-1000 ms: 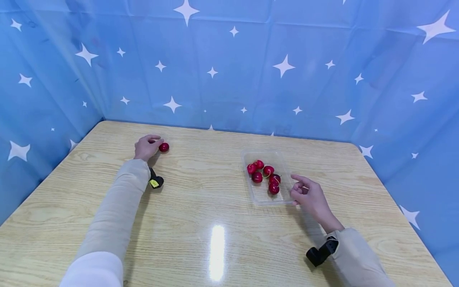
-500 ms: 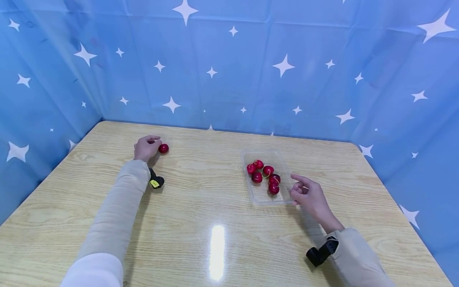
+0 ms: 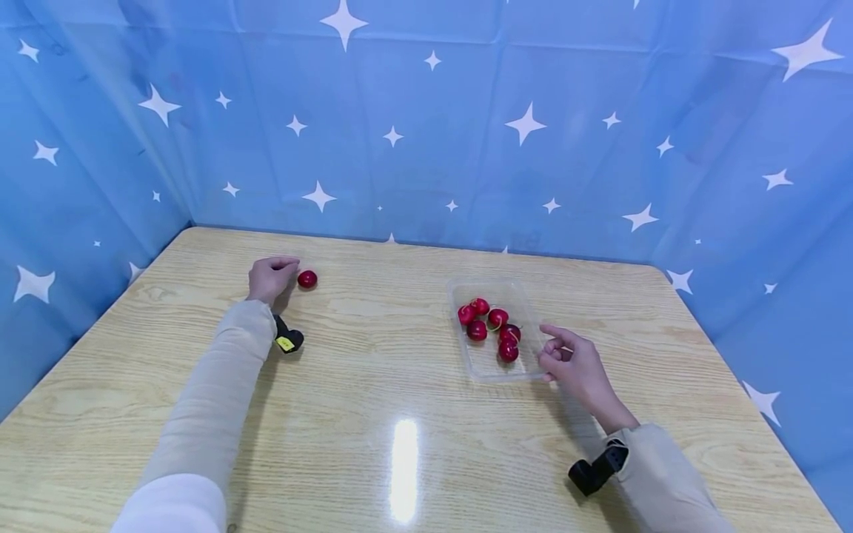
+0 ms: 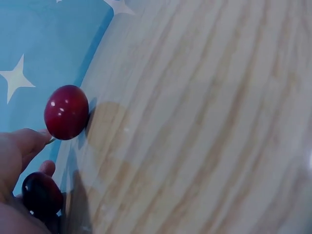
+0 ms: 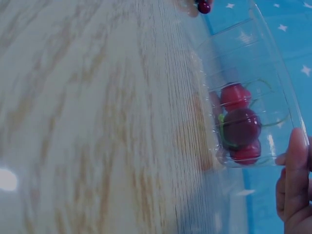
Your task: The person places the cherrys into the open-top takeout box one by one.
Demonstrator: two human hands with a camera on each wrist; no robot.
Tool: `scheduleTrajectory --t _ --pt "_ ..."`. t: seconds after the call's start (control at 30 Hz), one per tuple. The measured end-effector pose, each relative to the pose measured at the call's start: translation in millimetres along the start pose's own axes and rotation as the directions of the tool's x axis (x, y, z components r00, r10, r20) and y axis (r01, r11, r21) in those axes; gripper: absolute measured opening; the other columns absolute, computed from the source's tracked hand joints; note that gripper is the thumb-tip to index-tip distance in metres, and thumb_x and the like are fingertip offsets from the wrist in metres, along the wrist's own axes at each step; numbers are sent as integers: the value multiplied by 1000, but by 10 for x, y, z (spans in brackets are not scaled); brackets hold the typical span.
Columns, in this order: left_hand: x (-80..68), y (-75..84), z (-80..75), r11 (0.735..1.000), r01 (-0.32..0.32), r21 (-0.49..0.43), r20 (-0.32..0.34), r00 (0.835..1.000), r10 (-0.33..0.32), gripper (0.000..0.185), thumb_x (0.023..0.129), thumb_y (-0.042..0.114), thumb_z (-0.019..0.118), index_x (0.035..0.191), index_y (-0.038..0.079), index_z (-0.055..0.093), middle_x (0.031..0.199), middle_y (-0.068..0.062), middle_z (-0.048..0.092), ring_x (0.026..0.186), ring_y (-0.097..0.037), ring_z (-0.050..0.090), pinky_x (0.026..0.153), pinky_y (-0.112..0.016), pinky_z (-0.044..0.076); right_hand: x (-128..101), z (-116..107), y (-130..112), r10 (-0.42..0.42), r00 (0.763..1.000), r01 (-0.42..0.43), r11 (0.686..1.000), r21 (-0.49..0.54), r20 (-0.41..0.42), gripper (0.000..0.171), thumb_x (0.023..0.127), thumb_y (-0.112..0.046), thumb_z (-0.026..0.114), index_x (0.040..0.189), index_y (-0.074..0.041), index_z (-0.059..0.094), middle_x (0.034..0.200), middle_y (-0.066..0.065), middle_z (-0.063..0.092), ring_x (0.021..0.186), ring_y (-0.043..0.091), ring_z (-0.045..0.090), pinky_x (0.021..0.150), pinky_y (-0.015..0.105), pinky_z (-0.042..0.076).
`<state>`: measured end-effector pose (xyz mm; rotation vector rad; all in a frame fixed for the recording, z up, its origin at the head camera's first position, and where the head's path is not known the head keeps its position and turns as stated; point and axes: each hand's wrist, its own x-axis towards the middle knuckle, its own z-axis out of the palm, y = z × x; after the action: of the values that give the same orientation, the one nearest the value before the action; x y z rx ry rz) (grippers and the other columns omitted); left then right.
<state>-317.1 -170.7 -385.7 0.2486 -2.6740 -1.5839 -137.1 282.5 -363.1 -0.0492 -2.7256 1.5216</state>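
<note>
My left hand [image 3: 269, 275] lies at the table's far left with its fingers curled. In the left wrist view a dark cherry [image 4: 41, 195] sits tucked between its fingers [image 4: 17, 151] and the palm. A red cherry [image 3: 307, 279] [image 4: 66, 112] lies on the wood just right of the fingertips, apart from them. A clear plastic tray [image 3: 466, 363] [image 5: 253, 48] right of centre holds several red cherries [image 3: 493, 326] [image 5: 241, 126]. My right hand [image 3: 566, 355] [image 5: 295, 180] rests at the tray's near right corner. It is relaxed and holds nothing, and its fingers lie against the tray's rim.
The wooden table [image 3: 400, 355] is walled on three sides by blue cloth with white stars [image 3: 426, 148]. Black camera mounts sit on the left wrist [image 3: 288, 339] and the right wrist [image 3: 593, 470]. A glare spot [image 3: 403, 459] shines near the front edge.
The red cherry, which touched my left fingertips a second ago, now lies slightly right of them with a small gap. The right hand and tray have not moved.
</note>
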Motion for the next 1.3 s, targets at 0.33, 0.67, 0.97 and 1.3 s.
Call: scheduleTrajectory --t 0.33,0.67,0.97,1.3 --pt "-5 26 -60 1000 -20 -11 48 999 20 37 91 26 48 121 4 54 130 -16 43 121 -29 35 93 -40 33 -2 -1 0 -4 1000 4 1000 2 4 46 83 3 54 127 5 41 86 15 47 62 8 51 54 26 51" --pt "-82 104 -90 989 -146 13 43 989 145 35 91 22 50 118 2 56 127 -18 45 122 -32 32 99 -45 26 -7 -5 1 -5 1000 5 1000 -2 4 46 83 4 53 127 6 41 85 14 47 61 10 52 54 26 50" --pt "-127 155 -12 981 -192 -42 -29 981 190 35 91 24 50 118 3 57 121 -15 51 112 -27 40 92 -41 33 -4 3 8 -7 1000 7 1000 5 9 46 84 3 53 127 6 41 85 14 47 61 10 52 54 25 50" --pt "-244 299 54 964 -244 -107 -20 970 243 35 91 26 49 119 6 56 116 -15 54 99 -23 51 73 -19 44 -2 0 18 -18 1000 18 1000 18 7 45 83 4 53 127 6 41 86 14 47 62 12 53 53 25 50"
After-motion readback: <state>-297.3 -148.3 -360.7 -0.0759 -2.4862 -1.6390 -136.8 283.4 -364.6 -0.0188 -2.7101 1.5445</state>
